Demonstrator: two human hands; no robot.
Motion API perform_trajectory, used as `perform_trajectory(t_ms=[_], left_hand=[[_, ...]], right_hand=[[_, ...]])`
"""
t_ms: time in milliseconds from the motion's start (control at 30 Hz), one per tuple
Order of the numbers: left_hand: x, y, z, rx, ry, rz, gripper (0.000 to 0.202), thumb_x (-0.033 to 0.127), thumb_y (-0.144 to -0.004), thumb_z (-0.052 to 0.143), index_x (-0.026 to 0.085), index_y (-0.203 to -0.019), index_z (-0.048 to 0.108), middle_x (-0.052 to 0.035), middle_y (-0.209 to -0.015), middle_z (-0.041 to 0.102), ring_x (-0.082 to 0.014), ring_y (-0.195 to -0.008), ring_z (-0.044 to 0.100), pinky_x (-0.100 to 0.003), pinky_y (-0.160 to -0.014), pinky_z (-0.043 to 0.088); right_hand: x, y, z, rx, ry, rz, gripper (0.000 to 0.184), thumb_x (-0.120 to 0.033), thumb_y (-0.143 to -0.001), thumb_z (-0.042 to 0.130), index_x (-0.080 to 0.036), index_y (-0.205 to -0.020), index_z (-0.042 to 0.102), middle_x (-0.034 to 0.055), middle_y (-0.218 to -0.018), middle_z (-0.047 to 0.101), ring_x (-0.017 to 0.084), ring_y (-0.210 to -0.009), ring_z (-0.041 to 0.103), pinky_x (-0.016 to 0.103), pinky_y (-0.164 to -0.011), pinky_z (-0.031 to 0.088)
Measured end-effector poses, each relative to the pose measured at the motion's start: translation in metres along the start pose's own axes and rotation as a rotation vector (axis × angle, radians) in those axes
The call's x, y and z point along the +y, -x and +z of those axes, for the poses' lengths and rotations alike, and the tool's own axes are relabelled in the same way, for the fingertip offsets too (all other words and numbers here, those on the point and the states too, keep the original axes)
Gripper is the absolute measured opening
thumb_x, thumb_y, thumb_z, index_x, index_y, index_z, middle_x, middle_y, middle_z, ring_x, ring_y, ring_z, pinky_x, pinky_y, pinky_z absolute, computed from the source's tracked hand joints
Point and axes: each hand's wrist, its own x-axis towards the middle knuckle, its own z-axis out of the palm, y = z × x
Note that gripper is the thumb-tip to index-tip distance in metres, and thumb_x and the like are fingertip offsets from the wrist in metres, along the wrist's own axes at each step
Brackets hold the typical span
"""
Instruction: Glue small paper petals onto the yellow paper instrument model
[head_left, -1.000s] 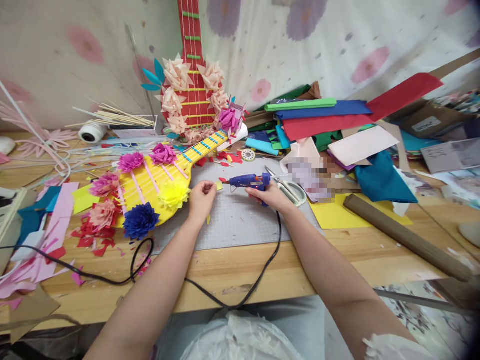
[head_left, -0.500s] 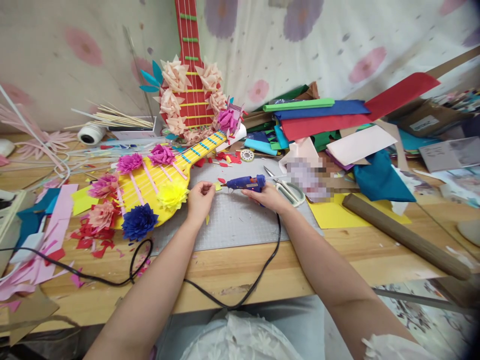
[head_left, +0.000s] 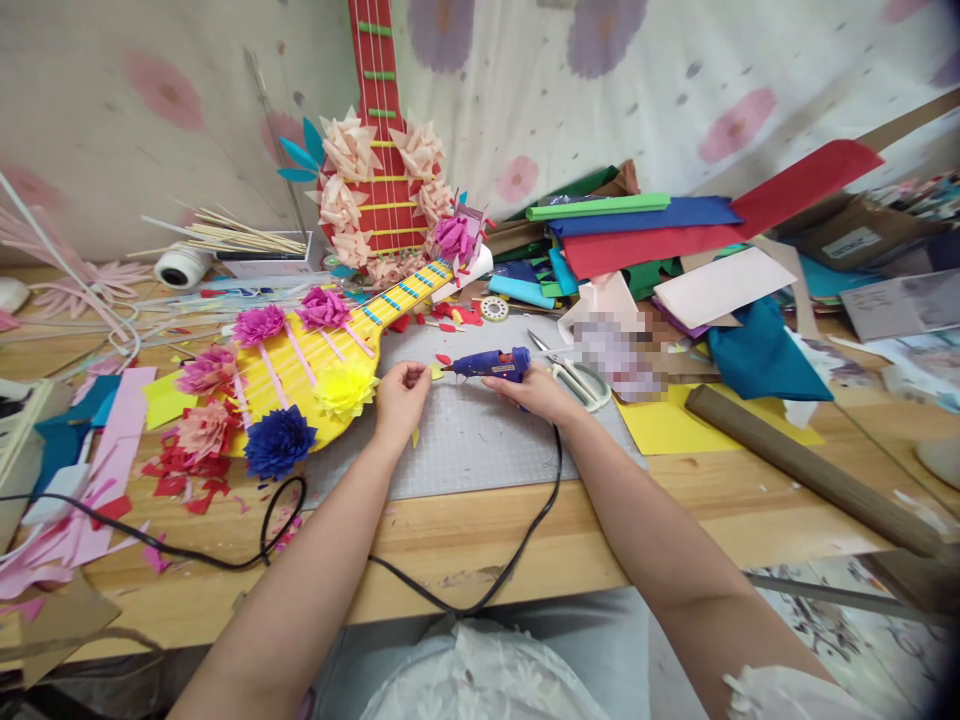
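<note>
My right hand [head_left: 541,393] is wrapped round a blue hot glue gun [head_left: 491,364], its nozzle pointing left. At the nozzle tip is a small yellow paper piece [head_left: 436,371], pinched in the fingers of my left hand [head_left: 403,393]. Whether the tip touches the paper I cannot tell. Left of that hand lies a yellow paper guitar [head_left: 289,385] with pink strips and paper flowers, among them a yellow flower [head_left: 345,388] and a dark blue flower [head_left: 280,443]. Under both hands is a grey cutting mat [head_left: 472,450].
Scissors [head_left: 583,385] lie right of the glue gun. A black cord [head_left: 536,545] loops over the table's front edge. A red flowered guitar [head_left: 386,210] stands behind. Coloured paper [head_left: 652,240] is piled at the back right, and a brown roll [head_left: 810,470] lies at the right.
</note>
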Motion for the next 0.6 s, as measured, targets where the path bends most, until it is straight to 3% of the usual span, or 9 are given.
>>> perform_trajectory(t_ms=[600], left_hand=[[0.0002,0.0026,0.0002,-0.012,-0.045,0.033,0.008,0.026,-0.066,0.062,0.018,-0.067,0.061,0.0018,-0.059,0.058,-0.0102,-0.053,0.049,-0.022,-0.055,0.039]], right_hand=[[-0.0036,0.0012,0.0,0.022,-0.015,0.021,0.042,-0.061,-0.066,0.06,-0.02,-0.076,0.063,-0.0021,-0.049,0.051,0.011,-0.045,0.045,0.026,-0.047,0.037]])
